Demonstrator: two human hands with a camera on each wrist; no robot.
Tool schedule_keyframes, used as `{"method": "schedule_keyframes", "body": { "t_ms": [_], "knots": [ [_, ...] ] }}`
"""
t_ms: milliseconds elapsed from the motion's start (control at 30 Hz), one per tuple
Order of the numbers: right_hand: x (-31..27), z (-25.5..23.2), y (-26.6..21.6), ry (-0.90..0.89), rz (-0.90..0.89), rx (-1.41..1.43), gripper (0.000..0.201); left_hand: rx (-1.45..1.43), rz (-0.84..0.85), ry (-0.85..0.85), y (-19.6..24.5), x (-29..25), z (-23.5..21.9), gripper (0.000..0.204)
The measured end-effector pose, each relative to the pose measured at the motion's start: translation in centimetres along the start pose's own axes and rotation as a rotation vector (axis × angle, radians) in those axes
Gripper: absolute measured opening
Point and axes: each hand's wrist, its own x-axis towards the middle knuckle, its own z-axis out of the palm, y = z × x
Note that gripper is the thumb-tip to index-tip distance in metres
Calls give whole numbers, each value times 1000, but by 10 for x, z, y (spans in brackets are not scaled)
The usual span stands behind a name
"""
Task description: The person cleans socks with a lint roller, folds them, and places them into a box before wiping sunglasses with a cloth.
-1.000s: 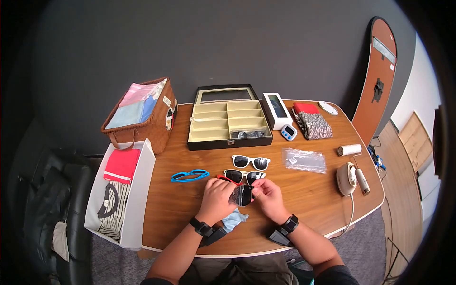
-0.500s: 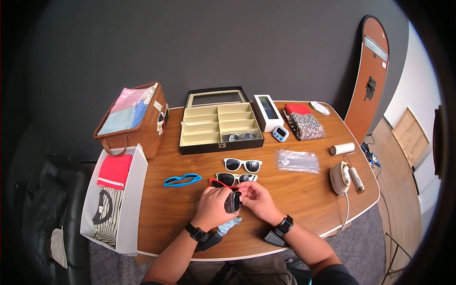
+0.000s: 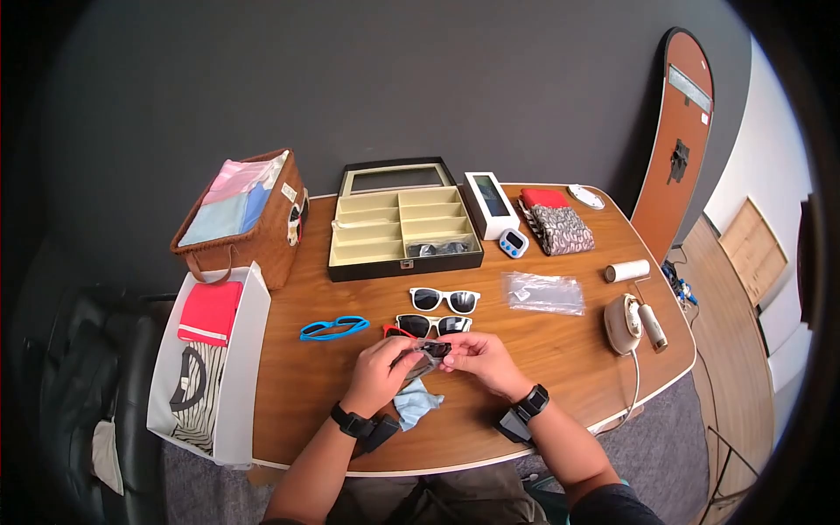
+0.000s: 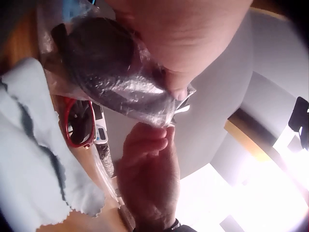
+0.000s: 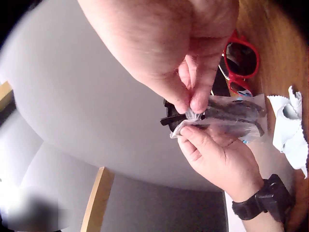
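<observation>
Between both hands are black sunglasses [image 4: 99, 46] inside a clear plastic bag [image 4: 149, 104]. My left hand [image 3: 376, 376] grips the bagged sunglasses from the left side. With thumb and fingertips, my right hand [image 3: 484, 363] pinches the bag's open end, where a black frame part [image 5: 172, 119] sticks out. A light blue cloth [image 3: 417, 404] lies crumpled below the hands. Just beyond them are red sunglasses [image 5: 242, 60], partly hidden in the head view, and white-framed sunglasses [image 3: 433, 326]. Another white pair [image 3: 444, 301] sits farther back, and a blue frame [image 3: 335, 328] lies to the left.
An open display case [image 3: 363, 265] at the back has cream compartments; a bagged dark pair [image 3: 439, 249] lies front right. Flat plastic bags [image 3: 544, 293], a timer [image 3: 513, 243], a steamer [image 3: 623, 324] and lint roller [image 3: 626, 271] are right. A basket [image 3: 278, 254] and white bin [image 3: 248, 367] stand left.
The bagged sunglasses have tilted from upright to flatter between the hands. More of the cloth shows below them. The head view has shifted slightly, while both hands keep their hold.
</observation>
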Motion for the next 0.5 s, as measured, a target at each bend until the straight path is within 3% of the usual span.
{"method": "schedule_keyframes", "body": {
  "t_ms": [233, 500],
  "knots": [
    [3, 4, 8, 58, -177, 41, 43, 18, 7, 70, -1, -2, 6, 17],
    [4, 3, 16, 72, -152, 12, 36, -92, -78, 129, -4, -5, 14, 14]
  ]
}}
